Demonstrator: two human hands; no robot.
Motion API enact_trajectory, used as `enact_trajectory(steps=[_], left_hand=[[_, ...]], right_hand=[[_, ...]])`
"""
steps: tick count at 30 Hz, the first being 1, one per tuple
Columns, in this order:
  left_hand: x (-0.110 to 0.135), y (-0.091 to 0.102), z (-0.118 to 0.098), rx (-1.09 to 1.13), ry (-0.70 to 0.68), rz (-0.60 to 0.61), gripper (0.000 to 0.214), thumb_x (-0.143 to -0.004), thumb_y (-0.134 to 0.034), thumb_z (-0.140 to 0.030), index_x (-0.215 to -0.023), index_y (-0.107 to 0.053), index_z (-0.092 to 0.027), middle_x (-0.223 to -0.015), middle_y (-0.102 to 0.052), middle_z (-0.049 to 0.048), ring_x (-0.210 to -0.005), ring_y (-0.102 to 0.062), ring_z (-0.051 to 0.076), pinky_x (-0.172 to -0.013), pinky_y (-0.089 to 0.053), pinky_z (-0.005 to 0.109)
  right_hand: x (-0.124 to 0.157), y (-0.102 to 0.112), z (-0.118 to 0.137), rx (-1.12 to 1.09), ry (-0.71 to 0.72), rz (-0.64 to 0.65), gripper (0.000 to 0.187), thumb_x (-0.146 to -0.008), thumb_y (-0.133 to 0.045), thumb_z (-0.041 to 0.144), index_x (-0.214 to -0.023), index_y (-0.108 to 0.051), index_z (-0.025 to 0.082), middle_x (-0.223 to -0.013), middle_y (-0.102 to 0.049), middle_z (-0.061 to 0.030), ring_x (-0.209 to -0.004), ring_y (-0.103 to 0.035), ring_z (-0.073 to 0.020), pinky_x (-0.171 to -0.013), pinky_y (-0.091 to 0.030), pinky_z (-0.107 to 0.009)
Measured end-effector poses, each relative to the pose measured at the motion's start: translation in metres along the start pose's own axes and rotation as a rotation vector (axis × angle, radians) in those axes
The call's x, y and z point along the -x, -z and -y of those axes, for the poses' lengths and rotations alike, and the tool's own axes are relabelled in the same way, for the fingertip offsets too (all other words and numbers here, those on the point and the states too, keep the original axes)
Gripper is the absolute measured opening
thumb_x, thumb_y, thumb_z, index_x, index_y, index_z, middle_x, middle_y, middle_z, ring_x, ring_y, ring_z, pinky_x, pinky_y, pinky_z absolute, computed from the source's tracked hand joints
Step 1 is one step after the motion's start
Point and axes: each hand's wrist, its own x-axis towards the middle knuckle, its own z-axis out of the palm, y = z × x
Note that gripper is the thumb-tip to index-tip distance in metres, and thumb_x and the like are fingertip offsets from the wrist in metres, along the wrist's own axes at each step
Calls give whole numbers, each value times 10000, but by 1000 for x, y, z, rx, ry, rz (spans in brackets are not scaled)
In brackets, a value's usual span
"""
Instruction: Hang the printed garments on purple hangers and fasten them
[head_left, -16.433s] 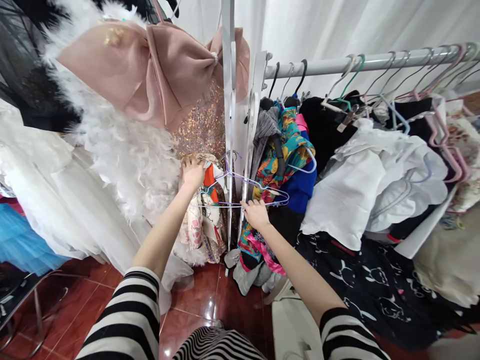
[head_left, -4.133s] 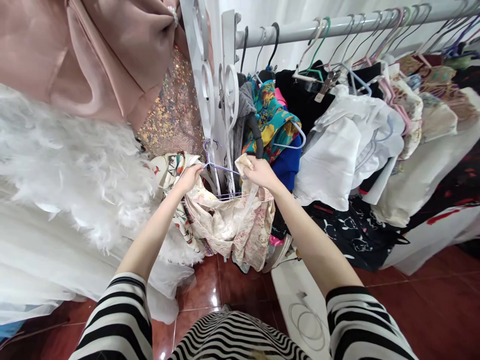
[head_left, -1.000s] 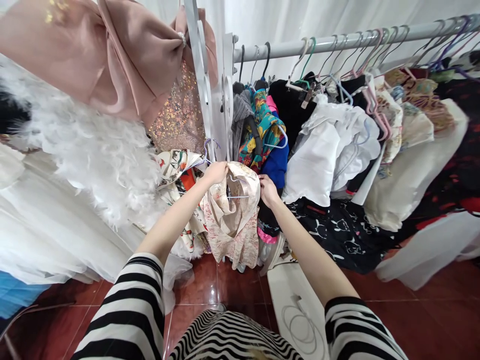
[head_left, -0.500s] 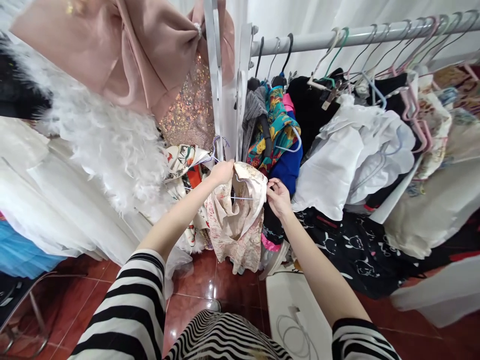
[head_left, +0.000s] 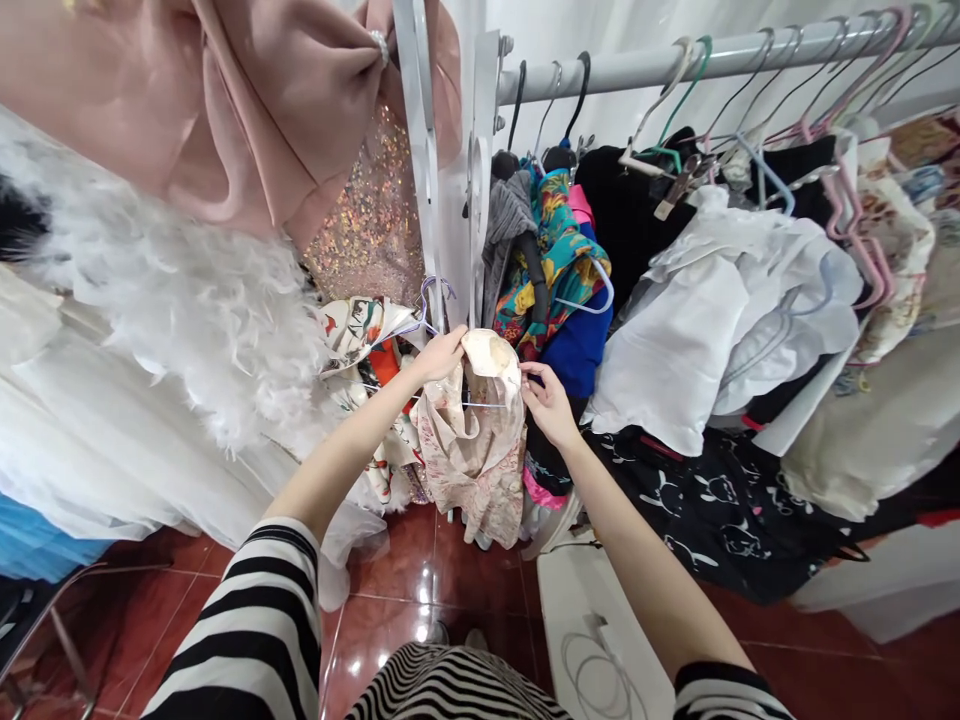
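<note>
In the middle of the head view hangs a cream floral garment (head_left: 480, 470) with a pink pattern and an open neckline. My left hand (head_left: 442, 355) is closed on the upper left of its collar (head_left: 491, 355). With thumb and fingers pinched, my right hand (head_left: 549, 405) grips the garment's right edge. A thin pale hanger bar (head_left: 487, 405) crosses inside the neck opening. Just behind my left hand is a purple hanger (head_left: 431, 300), beside a white printed garment (head_left: 364, 325) with orange and green patches.
A rail (head_left: 637, 70) with many clothes on hangers runs to the right. White uprights (head_left: 420, 150) stand ahead. On the left hang a pink satin bow (head_left: 300, 110) and a white feathered garment (head_left: 202, 310). A white box (head_left: 592, 630) with a coiled cable sits low on the red tiled floor (head_left: 397, 570).
The collar now stands up rounder and its outer face shows more. My right hand has moved slightly left and down, still pinching the edge. The view has shifted a little.
</note>
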Motion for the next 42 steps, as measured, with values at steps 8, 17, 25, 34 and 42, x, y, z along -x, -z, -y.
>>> enact_trajectory(steps=[8,17,25,34,42], left_hand=[[5,-3,11,19,-81,-68,338,-900,-343,-132,-1178,-525,-193,-1042,-662,62,-974,-641,201,-863,-482,291],[15,-10,15,-216,-332,-91,565,-856,-404,-78,-1391,-417,-261,-1273,-530,86,-1003,-642,203,-748,-487,265],[5,3,24,-386,-496,63,351,-833,-423,-40,-1038,-639,-225,-1034,-647,54,-897,-658,191,-692,-435,260],[-7,7,47,-222,-651,-2,252,-759,-470,-44,-812,-662,-199,-977,-690,23,-854,-650,173,-661,-426,247],[29,-9,24,-542,-842,-40,607,-811,-428,-30,-1349,-488,-303,-1250,-593,66,-815,-634,126,-639,-438,230]], right_hand=[[6,-17,8,282,16,-21,432,-762,-684,394,-1166,-666,242,-1100,-719,-76,-1010,-658,-284,-931,-517,-432],[16,-45,17,373,46,-142,352,-789,-529,255,-1079,-728,276,-1047,-740,-47,-921,-672,-262,-902,-517,-428],[15,-31,7,15,-61,-24,393,-889,-463,547,-1070,-651,253,-1045,-703,-68,-1012,-648,-239,-931,-513,-402],[20,-25,17,369,-10,-73,414,-745,-674,546,-999,-707,221,-1017,-738,-64,-949,-675,-267,-853,-535,-381],[12,-24,26,350,-72,-192,337,-764,-600,501,-759,-711,183,-725,-715,-43,-707,-651,-225,-647,-503,-318]])
